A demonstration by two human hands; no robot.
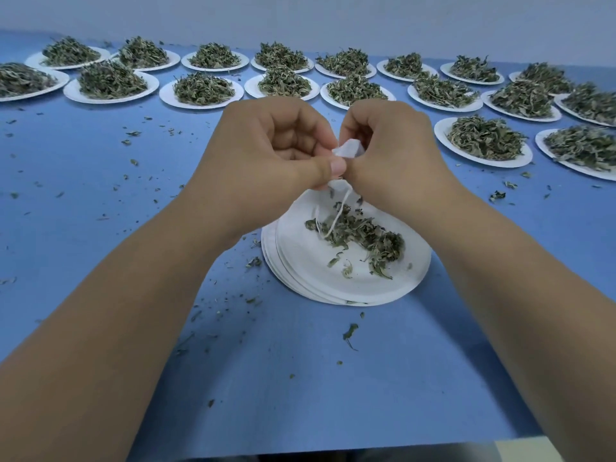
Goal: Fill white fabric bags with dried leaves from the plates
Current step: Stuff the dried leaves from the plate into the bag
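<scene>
I hold the white fabric bag (347, 150) up at mid-view. My left hand (276, 145) and right hand (393, 151) both pinch its mouth, and its drawstring (333, 216) dangles. I judge this bag nearly filled. At six o'clock below it, the stacked plates (333, 281) hold only a few dried leaves (370, 236). From ten to three o'clock, many heaped plates (483, 160) wait on the blue table (100, 201).
</scene>
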